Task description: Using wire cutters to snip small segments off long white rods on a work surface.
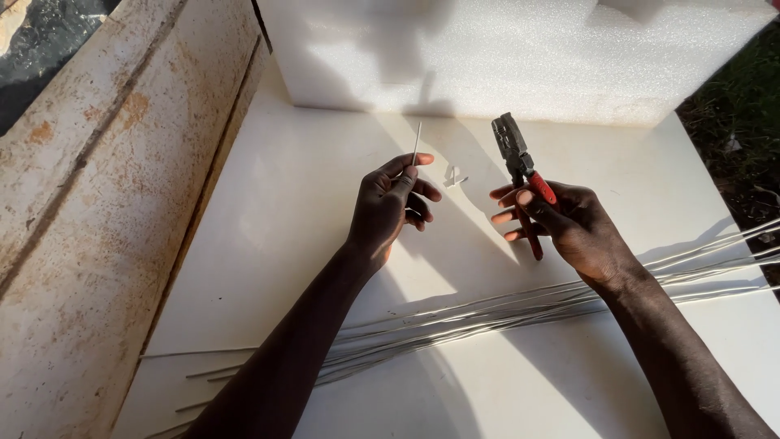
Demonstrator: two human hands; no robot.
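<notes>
Short wire piece [416, 144] stands upright above the white board [309, 203], pinched between thumb and fingers of the left hand [388, 205]. Right hand [569, 223] is wrapped tight around the red handles of the pliers [520, 171], head pointing up and away, well apart from the wire. Bundle of long wires [487, 313] lies across the board under both forearms; a small bent scrap [453, 176] rests between the hands, white foam block [504, 57] behind; no containers.

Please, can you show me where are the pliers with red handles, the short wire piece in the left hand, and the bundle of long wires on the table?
pliers [517, 162]: head view, on the metal neck below the jaws.
short wire piece [417, 140]: head view, mid-length above the fingers.
bundle of long wires [487, 313]: head view, on the strands between the arms.
</notes>
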